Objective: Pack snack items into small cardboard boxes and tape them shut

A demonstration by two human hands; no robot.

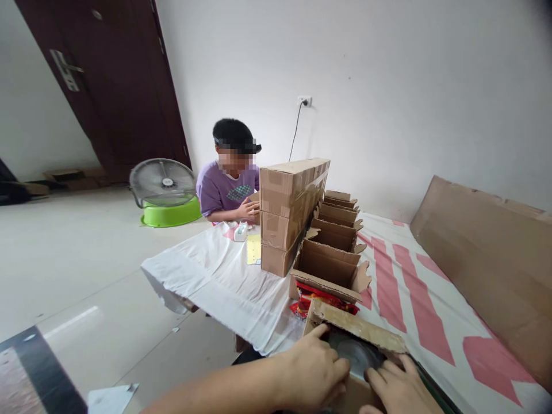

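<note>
The near carton (362,326) is on the wearer's side of the taped box stack (276,224), to its right. The step in hand appears to be handling the carton at its opening. The left hand (308,365) has bent fingers, with the index fingertip at the carton's edge; the right hand (399,385) has its fingers at the opposite end of the opening. Whether either hand grips or only presses cannot be told. A gray item (353,352) shows inside, identity unclear. Red packets (323,299) lie right of the stack, beside the carton. The next move likely calls for steady support from both hands, keeping the raised flap clear of the packets.
</note>
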